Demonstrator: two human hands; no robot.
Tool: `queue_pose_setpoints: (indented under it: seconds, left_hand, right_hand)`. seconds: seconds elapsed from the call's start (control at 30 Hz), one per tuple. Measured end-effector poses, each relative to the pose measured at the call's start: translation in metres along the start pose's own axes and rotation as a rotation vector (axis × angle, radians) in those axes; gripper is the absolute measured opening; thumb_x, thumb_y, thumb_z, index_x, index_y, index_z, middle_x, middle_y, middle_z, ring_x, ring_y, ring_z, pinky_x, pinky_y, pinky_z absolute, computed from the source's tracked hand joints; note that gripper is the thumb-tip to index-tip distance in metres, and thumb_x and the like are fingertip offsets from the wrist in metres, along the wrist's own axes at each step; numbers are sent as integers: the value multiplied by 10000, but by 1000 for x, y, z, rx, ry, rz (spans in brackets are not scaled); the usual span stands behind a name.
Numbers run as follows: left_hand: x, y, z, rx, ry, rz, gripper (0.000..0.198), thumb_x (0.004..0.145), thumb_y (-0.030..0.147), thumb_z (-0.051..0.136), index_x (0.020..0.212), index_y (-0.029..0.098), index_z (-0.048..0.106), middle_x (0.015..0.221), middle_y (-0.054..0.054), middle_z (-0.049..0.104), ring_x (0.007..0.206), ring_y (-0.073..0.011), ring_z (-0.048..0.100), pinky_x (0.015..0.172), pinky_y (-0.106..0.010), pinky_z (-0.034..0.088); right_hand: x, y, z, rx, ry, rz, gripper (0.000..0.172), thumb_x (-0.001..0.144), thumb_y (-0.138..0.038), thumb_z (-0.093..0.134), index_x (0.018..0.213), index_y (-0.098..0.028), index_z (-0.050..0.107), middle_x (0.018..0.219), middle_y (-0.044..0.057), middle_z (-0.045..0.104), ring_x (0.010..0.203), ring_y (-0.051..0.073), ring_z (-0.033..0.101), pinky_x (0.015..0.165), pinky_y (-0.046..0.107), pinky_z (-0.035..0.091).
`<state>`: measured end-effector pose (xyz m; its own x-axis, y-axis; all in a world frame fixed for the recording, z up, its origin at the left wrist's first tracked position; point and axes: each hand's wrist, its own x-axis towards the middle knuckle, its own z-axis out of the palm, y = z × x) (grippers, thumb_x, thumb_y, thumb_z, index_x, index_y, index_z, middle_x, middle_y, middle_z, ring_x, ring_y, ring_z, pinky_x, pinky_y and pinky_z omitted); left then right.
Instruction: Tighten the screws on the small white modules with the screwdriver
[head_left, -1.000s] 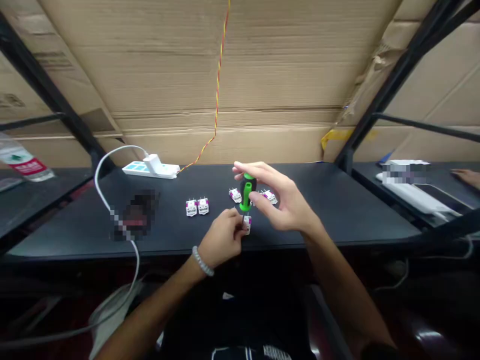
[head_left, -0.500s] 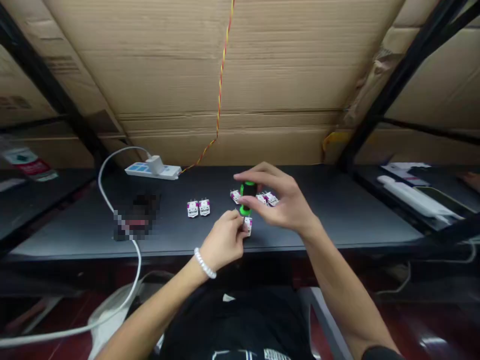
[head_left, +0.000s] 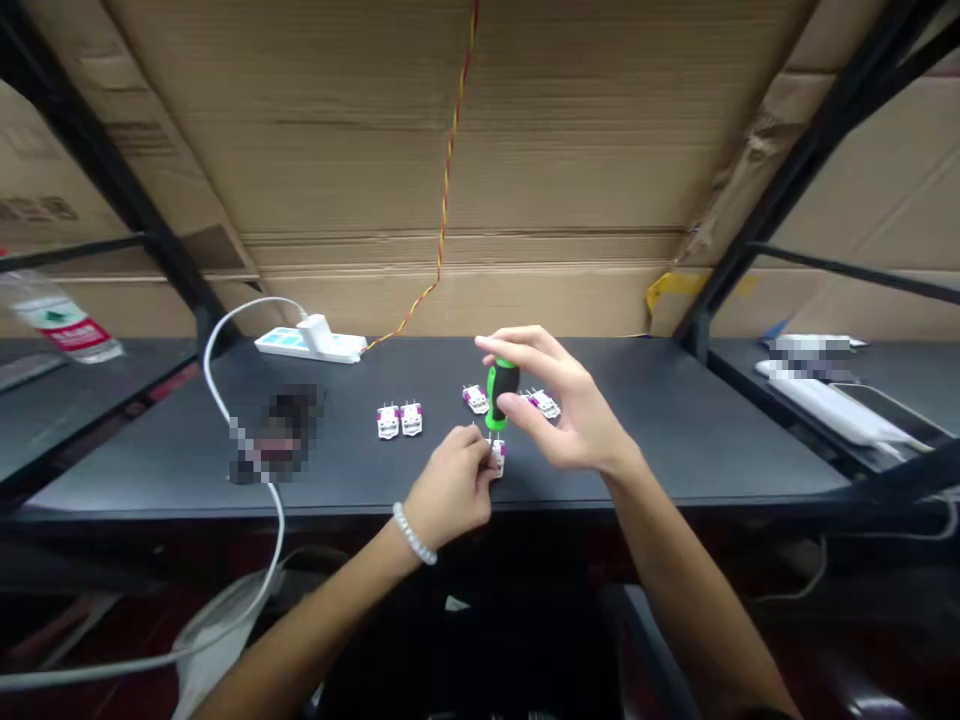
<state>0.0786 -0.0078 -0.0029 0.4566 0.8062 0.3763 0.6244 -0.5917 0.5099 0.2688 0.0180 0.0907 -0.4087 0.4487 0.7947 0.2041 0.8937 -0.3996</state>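
Holding a green-and-black screwdriver upright over a white-and-purple pronged part

The right hand has the screwdriver by its handle, thumb on the near side and fingers curved around the far side and top. The shaft points down beside the left fingertips; its tip is too hidden to tell exactly where it meets the pronged part. The left hand, with a pale beaded bracelet at its wrist, pinches that part in a narrow grip near the front edge of the black table.

Similar parts lie around: a left pair side by side, a single one just beyond the screwdriver to the left, and more to its right, partly covered by the right thumb. Farther left, a white power strip bears a white plug, whose white cable loops toward the near left. A twisted red-and-yellow wire hangs before the far cardboard.
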Motion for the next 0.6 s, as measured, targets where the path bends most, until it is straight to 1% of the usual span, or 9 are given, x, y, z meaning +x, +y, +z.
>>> queue_pose_setpoints:
  seconds: [0.03, 0.07, 0.13, 0.2, 0.27, 0.37, 0.43, 0.5, 0.6]
  left_hand:
    - [0, 0, 0, 0, -1, -2, 228, 844, -21, 590, 805, 204, 597, 957, -77, 657, 973, -259, 640, 874, -392, 560]
    - [0, 0, 0, 0, -3, -2, 231, 835, -26, 592, 805, 204, 597, 956, -77, 657, 971, -259, 639, 868, -391, 558]
    - [0, -1, 1, 3, -2, -4, 232, 819, -29, 600, 809, 203, 598, 969, -78, 659, 974, -262, 639, 868, -394, 555]
    - [0, -2, 2, 7, 8, 0, 226, 825, -23, 598, 810, 202, 597, 979, -80, 662, 983, -265, 637, 879, -401, 553]
    - [1, -2, 2, 5, 13, 6, 222, 828, -18, 597, 796, 202, 590, 966, -79, 659, 978, -265, 635, 877, -401, 550]
    - [1, -2, 2, -10, 9, 6, 221, 828, -20, 594, 788, 197, 596, 940, -76, 651, 953, -258, 634, 857, -388, 546]
    - [0, -1, 2, -16, 3, -5, 222, 820, -27, 595, 799, 193, 608, 952, -75, 652, 953, -252, 637, 854, -379, 546]
    - [0, -1, 2, -20, 4, -12, 226, 815, -33, 592, 803, 192, 611, 961, -73, 656, 959, -246, 641, 863, -372, 547]
    - [1, -1, 3, -20, 9, -16, 224, 818, -28, 591, 789, 193, 598, 950, -71, 653, 944, -241, 642, 863, -371, 549]
  right_hand:
    - [0, -1, -1, 48, -28, 0, 475, 1034, -243, 638, 1508, -270, 646, 1386, 135, 708, 1180, 256, 723, 1041, 469, 605]
    - [0, -1, -1, 78, -44, 2, 475, 1046, -226, 614, 1517, -276, 636, 1375, 128, 723, 1177, 249, 730, 1041, 464, 607]
    - [1, -2, -1, 52, -19, 2, 384, 1025, -260, 692, 1408, -269, 718, 1198, 93, 768, 1045, 222, 742, 938, 405, 631]
    - [2, -2, 0, -43, 28, 2, 331, 953, -322, 814, 1273, -245, 784, 1057, 67, 744, 924, 200, 709, 837, 360, 628]
    - [1, -3, 1, -79, 29, -3, 393, 941, -333, 820, 1316, -227, 768, 1137, 93, 729, 964, 212, 707, 866, 375, 629]
    - [-1, -5, -1, 37, -51, 27, 514, 1027, -211, 637, 1540, -234, 620, 1359, 132, 718, 1137, 239, 735, 1010, 417, 617]
    - [-2, -7, -3, 89, -84, 56, 520, 1042, -164, 593, 1554, -252, 608, 1328, 105, 760, 1136, 226, 754, 1014, 392, 617]
    - [-1, -7, -5, 61, -77, 77, 467, 1029, -175, 648, 1488, -256, 672, 1209, 78, 802, 1061, 215, 766, 958, 361, 624]
    - [1, -7, -5, -2, -59, 76, 412, 999, -210, 722, 1408, -258, 731, 1151, 71, 814, 1005, 218, 760, 914, 365, 629]
